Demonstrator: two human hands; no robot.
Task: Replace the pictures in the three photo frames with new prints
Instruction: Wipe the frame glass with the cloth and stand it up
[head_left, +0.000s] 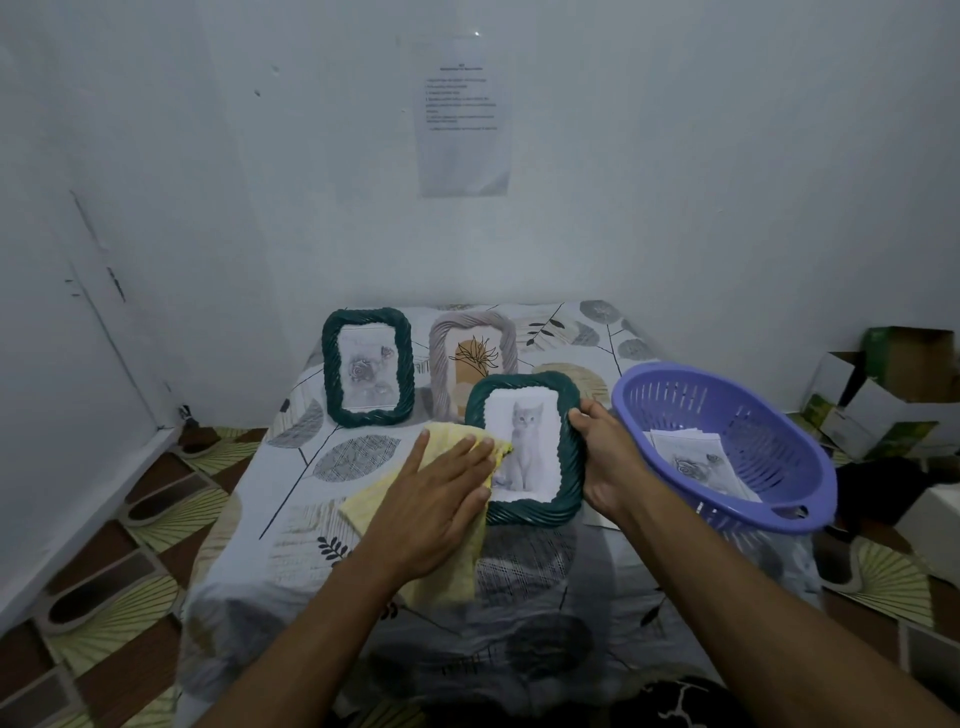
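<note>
On the table (291, 499), the cat frame (527, 441) lay centre. The rose frame (368, 366) stood at its ten o'clock, a third frame (475, 353) at eleven, the cloth (363, 506) at eight, and the basket (753, 415) holding prints (696, 460) at three.

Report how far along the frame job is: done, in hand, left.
Looks done: the rose frame and the beige frame stand upright at the back, each with a print in. In hand: the right hand grips the cat frame while the left hand presses a yellow cloth on its front. Left: standing it up. Prints lie in the purple basket; old or new, I cannot tell.
</note>
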